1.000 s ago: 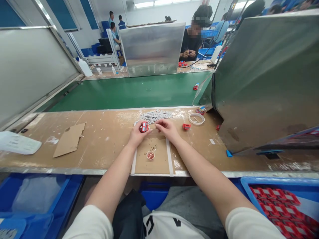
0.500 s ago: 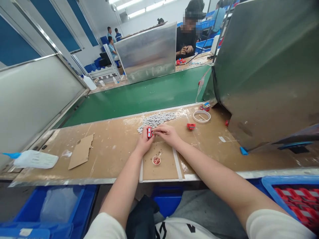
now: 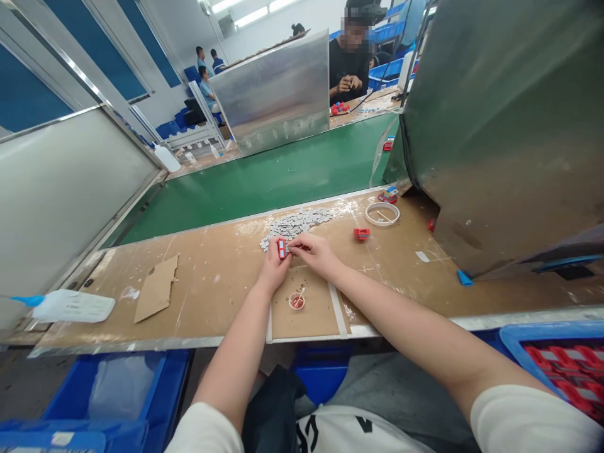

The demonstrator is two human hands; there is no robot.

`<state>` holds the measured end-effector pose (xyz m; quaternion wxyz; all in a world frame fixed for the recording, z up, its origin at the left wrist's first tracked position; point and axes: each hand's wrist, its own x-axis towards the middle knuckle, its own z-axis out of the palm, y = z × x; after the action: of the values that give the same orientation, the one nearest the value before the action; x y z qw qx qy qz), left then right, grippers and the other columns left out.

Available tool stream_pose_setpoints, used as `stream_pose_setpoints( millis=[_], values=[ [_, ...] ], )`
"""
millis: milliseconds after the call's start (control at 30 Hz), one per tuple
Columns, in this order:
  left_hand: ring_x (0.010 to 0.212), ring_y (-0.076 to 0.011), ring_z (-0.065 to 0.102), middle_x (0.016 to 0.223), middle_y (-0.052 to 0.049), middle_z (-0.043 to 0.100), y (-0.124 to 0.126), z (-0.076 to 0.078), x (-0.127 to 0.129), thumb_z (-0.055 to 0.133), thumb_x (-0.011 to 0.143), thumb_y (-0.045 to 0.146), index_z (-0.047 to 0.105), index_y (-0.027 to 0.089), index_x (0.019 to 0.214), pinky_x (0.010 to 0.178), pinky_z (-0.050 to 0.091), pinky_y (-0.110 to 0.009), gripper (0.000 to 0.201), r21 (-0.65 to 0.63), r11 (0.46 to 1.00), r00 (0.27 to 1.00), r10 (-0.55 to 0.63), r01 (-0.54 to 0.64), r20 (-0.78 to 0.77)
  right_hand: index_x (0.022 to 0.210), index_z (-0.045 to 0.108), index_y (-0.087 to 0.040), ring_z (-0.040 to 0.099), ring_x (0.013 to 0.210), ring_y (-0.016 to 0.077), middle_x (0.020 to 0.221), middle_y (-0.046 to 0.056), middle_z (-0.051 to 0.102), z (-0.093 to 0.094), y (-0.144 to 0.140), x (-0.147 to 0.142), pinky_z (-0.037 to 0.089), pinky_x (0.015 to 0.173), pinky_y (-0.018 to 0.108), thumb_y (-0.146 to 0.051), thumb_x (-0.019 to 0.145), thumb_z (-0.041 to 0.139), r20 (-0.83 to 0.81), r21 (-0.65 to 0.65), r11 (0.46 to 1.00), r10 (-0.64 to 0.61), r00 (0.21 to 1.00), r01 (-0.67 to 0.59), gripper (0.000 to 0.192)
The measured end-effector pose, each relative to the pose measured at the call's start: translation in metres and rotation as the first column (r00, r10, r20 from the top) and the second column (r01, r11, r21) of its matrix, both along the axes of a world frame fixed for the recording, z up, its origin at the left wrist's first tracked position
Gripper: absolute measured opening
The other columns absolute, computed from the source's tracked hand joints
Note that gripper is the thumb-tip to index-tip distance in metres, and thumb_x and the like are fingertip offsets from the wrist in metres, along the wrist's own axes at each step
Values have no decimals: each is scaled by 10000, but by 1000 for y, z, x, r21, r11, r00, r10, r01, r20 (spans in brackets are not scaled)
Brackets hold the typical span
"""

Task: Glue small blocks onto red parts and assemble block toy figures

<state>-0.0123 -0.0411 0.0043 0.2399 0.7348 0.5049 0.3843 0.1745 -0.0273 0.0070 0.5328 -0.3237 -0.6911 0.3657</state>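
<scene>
My left hand point(image 3: 274, 265) is closed around a small red toy vehicle piece point(image 3: 282, 249) with pale window-like panels. Against the right side of that piece, my right hand point(image 3: 312, 253) has thumb and fingers pinched together; whatever they hold is too small to make out. Just beyond both hands lies a heap of small flat grey pieces point(image 3: 302, 220). Nearer to me, a small cup point(image 3: 297, 301) holds reddish stuff, with a thin stick resting in it. Another red piece point(image 3: 361, 234) lies to the right of my hands.
A white ring point(image 3: 382, 214) and red-blue pieces point(image 3: 389, 194) sit at the back right. A green conveyor belt point(image 3: 264, 182) runs behind the table. At left are cardboard point(image 3: 158, 289) and a squeeze bottle point(image 3: 75, 306). Metal panels flank me; a blue crate point(image 3: 523, 343) holds red parts. A co-worker point(image 3: 350, 69) sits opposite.
The view has shifted slightly. On the belt's far right, a red piece shows more fully and farther back. Both hands stay together at the toy vehicle piece with little visible movement.
</scene>
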Motion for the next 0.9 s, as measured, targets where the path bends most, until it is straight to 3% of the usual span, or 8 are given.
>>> stream_pose_setpoints(
  millis=[133, 367, 500, 600, 733, 900],
  values=[
    [1102, -243, 621, 1249, -93, 608, 2, -5, -2, 597, 977, 320, 455, 249, 1272, 969, 502, -381, 335, 60, 998, 1000, -15, 16, -16, 916, 779, -221, 691, 850, 190, 925, 55, 769, 1, -4, -3, 562, 807, 336, -261, 950, 667, 10, 32, 999, -33, 999, 32, 124],
    [1092, -254, 626, 1220, -112, 624, 0, -6, -3, 582, 988, 258, 469, 234, 1287, 948, 510, -388, 321, 164, 985, 987, -25, 52, -161, 904, 759, -196, 723, 861, 213, 922, 60, 783, -3, -3, -2, 583, 862, 386, -295, 875, 725, -101, -274, 960, 27, 995, -53, 108],
    [1073, -246, 632, 1188, -97, 625, -1, -4, -1, 593, 975, 241, 477, 236, 1260, 929, 509, -376, 307, 156, 985, 985, -49, 75, -165, 895, 650, -200, 702, 802, 204, 853, 31, 731, -4, 3, 0, 573, 777, 354, -318, 842, 758, -120, -365, 925, 69, 990, -108, 168],
    [1007, -219, 628, 1164, -80, 614, -1, -3, 2, 599, 982, 264, 462, 235, 1258, 902, 507, -356, 310, 122, 991, 996, -53, 61, -67, 934, 607, -208, 642, 785, 187, 838, 10, 684, -2, 7, 4, 511, 749, 323, -381, 920, 699, 24, -312, 945, 115, 993, -102, 197],
    [929, -199, 599, 1095, -53, 595, -5, 1, 5, 601, 956, 261, 464, 231, 1221, 871, 490, -341, 300, 69, 996, 998, -59, 59, -5, 925, 566, -210, 584, 849, 188, 898, 22, 644, 0, 5, 6, 448, 809, 326, -391, 1064, 491, 270, -169, 971, 212, 939, -170, 240],
    [852, -200, 548, 1007, -19, 572, -8, 6, 6, 591, 887, 271, 456, 231, 1257, 836, 460, -342, 396, -57, 997, 994, -55, 60, 94, 878, 437, -232, 526, 824, 188, 872, 9, 534, 4, -1, 0, 410, 786, 329, -370, 1105, 405, 346, -152, 985, 129, 929, -80, 268]
  ],
)
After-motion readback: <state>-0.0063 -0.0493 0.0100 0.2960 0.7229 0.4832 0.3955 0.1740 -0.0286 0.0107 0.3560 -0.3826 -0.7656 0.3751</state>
